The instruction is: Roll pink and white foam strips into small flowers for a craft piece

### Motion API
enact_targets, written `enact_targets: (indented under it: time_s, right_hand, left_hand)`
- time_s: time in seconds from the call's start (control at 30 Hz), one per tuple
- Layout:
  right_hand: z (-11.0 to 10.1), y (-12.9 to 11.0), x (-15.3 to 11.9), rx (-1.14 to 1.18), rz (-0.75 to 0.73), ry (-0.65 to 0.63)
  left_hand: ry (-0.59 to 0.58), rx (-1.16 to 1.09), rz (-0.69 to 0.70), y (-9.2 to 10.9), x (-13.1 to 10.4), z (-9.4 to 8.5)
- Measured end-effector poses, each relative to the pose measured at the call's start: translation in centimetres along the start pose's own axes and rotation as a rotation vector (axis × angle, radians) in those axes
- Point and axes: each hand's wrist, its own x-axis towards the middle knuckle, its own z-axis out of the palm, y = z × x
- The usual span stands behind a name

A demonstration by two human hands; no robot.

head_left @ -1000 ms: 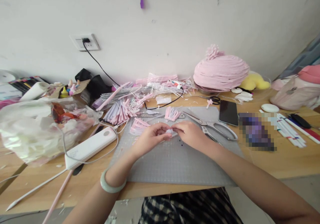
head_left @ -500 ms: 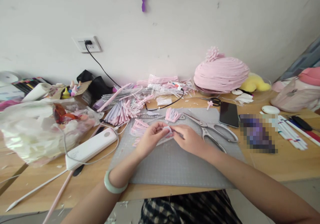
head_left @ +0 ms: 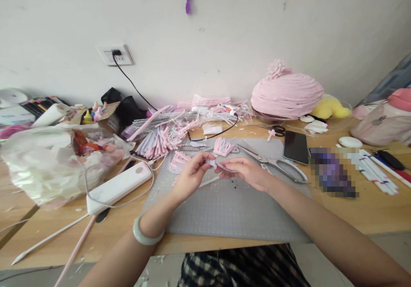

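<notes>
Between the thumb and fingers of my left hand [head_left: 194, 172] is the bunched, looped end of a pale lavender pipe cleaner [head_left: 212, 163]. My right hand [head_left: 248, 171] pinches the same strand to the right, fingers pressed together. Both hands are held over a grey cutting mat [head_left: 237, 214]. Just beyond them lies a fanned cluster of pink and lavender pipe cleaner pieces [head_left: 224, 146], with another pink bundle [head_left: 179, 161] left of my left hand. Large silver scissors [head_left: 272, 162] lie open beside my right hand, partly covered by it.
A big pile of pipe cleaners [head_left: 157, 141] sits at the back left, near a white power bank-like device [head_left: 120, 187] and a plastic bag [head_left: 38, 167]. To the right are a black phone [head_left: 296, 147] and several white markers [head_left: 379, 173]. A pink wound bundle [head_left: 287, 94] stands behind.
My right hand has drawn slightly right, away from my left, so a stretch of the lavender strand now shows between them. The view has shifted slightly.
</notes>
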Motion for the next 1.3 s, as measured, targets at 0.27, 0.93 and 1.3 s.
enact_targets:
  time_s: [0.27, 0.93, 1.3]
  right_hand:
    - [-1.9, -0.9, -0.3, 0.270, 0.090, -0.441]
    - [0.9, 0.1, -0.2, -0.003, -0.088, -0.022]
    - [1.1, 0.3, -0.3, -0.013, -0.160, 0.011]
  left_hand:
    - [-0.113, -0.036, 0.292, 0.8, -0.2, -0.7]
    - [-0.057, -0.021, 0.188, 0.2, -0.3, 0.4]
    - [-0.138, 0.307, 0.246, 1.1, 0.2, 0.0]
